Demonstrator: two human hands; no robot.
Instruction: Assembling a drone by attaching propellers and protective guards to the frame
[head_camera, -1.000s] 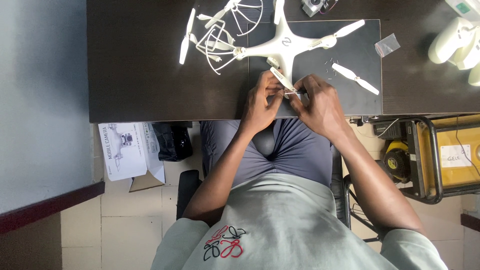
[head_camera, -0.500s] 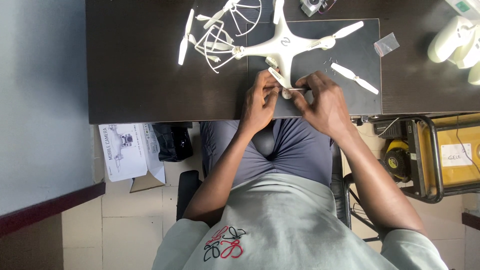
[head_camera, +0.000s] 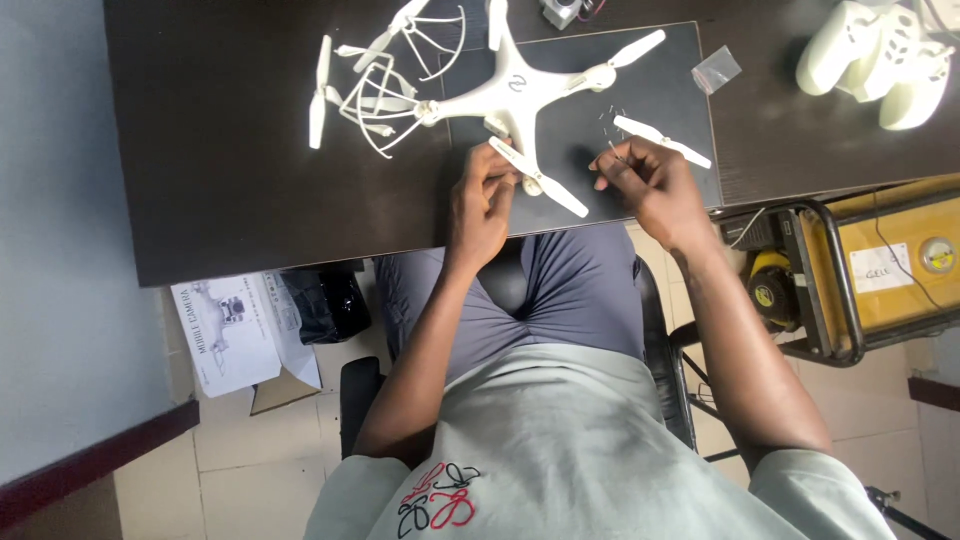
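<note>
One dark desk (head_camera: 250, 200), black mat (head_camera: 670, 70); pale tiled floor (head_camera: 260, 450).

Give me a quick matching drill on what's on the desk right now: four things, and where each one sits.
Things:
1. white quadcopter drone
2. loose white propeller blade
3. small clear plastic bag
4. white handheld controller

Places:
A. far right end of the desk
B. just beyond the right hand
C. middle of the dark mat
D. off the mat's right edge

Pairs: 1-C, 2-B, 3-D, 4-A
</note>
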